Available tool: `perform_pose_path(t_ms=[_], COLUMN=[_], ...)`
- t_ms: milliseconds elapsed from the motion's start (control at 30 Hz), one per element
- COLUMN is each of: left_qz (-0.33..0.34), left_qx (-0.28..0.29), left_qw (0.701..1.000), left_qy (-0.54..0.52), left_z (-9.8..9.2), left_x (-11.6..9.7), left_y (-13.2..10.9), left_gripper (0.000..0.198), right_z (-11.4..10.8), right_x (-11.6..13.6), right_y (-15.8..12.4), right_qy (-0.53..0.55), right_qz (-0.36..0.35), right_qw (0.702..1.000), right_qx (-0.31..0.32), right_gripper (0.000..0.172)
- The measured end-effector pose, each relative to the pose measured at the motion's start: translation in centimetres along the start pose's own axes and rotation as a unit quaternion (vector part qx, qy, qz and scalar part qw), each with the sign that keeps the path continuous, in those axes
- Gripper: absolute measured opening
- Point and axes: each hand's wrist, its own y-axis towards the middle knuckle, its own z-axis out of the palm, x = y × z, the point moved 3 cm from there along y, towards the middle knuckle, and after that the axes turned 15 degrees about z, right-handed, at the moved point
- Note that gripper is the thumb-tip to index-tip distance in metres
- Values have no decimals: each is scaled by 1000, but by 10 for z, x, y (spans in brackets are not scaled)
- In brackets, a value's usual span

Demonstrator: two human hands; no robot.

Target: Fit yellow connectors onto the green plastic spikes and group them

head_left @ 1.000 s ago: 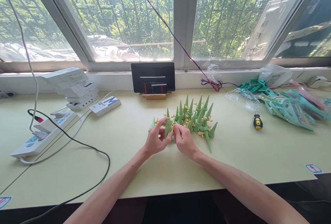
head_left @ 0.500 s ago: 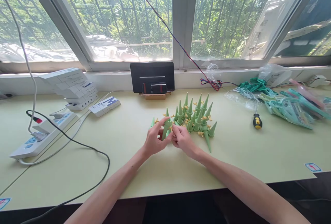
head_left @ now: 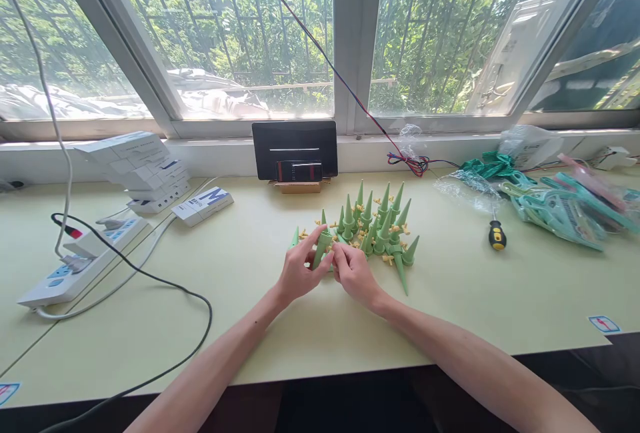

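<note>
Wide windows fill the whole back of this scene, bright greenery behind bars, and below them stretches the pale yellow-green table. Over on the right lies a heap of teal plastic packs; across on the left, a long white power strip runs in front of a leaning stack of white boxes. In the middle, here's the crowd of green spikes, most standing points up, one lying with its tip toward the near edge. Behind them, a black tablet leans upright by the sill.

Now the hands — left hand curls its thumb and fingers around one green spike, wide end up, tip down and slightly tilted, at the cluster's near left. Right hand is right beside it, thumb and forefinger pinched together at the spike's side — whatever lies between them is hidden. Smaller again, a black-and-yellow screwdriver, and little yellow fittings scattered among the spikes.
</note>
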Motion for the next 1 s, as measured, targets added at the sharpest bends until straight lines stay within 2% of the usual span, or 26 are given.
perform_pose_path(t_ms=[367, 700, 1000], left_qz=[0, 16, 24], left_qx=[-10, -10, -12], left_qw=[1000, 999, 999], left_qy=[6, 26, 28], left_z=[0, 1, 1], left_x=[-1, -5, -6], left_y=[0, 1, 1], left_gripper=[49, 55, 59], right_z=[0, -5, -7], right_x=[1, 7, 4], right_y=[-2, -1, 1], right_qy=[-45, -139, -192], right_qz=[-38, -138, -171], right_qw=[998, 979, 965], right_qx=[-18, -56, -60], right_gripper=[42, 34, 40])
